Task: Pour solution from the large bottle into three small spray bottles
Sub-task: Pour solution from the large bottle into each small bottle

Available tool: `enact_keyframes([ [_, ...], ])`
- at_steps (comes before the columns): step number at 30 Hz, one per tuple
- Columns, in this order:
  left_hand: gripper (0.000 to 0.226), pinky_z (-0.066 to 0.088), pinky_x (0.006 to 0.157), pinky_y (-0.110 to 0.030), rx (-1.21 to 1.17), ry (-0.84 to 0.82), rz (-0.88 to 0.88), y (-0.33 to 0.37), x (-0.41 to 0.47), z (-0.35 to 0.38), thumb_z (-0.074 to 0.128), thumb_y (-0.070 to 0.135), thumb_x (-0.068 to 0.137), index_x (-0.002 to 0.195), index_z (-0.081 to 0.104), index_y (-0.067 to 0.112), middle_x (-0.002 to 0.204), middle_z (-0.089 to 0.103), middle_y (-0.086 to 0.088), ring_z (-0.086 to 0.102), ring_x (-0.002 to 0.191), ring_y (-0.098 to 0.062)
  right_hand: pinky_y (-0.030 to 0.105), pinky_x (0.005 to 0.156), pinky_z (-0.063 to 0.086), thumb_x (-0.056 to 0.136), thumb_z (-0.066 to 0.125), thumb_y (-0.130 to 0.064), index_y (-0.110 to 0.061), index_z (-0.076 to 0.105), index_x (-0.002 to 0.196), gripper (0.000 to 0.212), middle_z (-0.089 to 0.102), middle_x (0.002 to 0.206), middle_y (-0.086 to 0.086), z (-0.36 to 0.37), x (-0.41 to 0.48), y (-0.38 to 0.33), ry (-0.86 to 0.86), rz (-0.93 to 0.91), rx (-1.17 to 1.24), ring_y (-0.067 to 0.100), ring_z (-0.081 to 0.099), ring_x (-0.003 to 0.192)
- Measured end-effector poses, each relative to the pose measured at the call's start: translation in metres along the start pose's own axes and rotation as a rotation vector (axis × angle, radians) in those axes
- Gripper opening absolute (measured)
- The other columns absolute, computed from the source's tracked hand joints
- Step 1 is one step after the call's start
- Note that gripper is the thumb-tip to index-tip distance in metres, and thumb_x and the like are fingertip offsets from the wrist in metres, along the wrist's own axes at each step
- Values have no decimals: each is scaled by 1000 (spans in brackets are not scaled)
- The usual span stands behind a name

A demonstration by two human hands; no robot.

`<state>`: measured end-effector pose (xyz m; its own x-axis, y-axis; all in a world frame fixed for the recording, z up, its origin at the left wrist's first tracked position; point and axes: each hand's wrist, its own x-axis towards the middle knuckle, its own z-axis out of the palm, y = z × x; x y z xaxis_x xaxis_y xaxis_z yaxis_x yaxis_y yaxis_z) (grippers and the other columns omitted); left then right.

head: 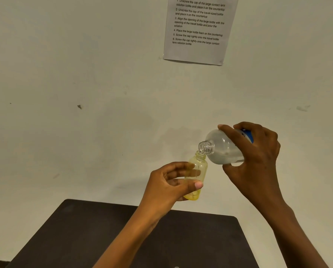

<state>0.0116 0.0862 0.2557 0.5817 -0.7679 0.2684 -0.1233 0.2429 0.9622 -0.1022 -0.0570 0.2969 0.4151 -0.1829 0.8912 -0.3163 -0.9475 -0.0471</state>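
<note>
Large bottle (222, 149): uncapped, tilted with its mouth down toward my left, directly over the open neck of the small yellow spray bottle (197, 171). Whether the rims touch cannot be determined. Risk noted: the large mouth is wider than the small neck, and both bottles are held in the air unsupported. In my judgement, over-tilting or a wobble of either would send solution down the outside and onto the dark table (84, 229) below. My right hand (258, 157) grips the large bottle's body, fingers curled round it, the neck projecting beyond my fingertips. My left hand (169, 184) holds the spray bottle upright, thumb across its front, fingers behind, its neck clear above them. The other spray bottles are not in view. A printed sheet (198, 29) hangs on the wall (84, 74) beyond.
</note>
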Motion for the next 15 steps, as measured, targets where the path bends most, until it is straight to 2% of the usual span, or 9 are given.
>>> enact_keyframes([
  [15,37,59,68,-26,-9,-2,4,1,0,0,77,15,69,104,65,24,103,71,4,70,90,-13,37,91,28,53,85,-4,-30,44,124,86,52,118,15,0,0,1,-4,6,-7,28,33,113],
])
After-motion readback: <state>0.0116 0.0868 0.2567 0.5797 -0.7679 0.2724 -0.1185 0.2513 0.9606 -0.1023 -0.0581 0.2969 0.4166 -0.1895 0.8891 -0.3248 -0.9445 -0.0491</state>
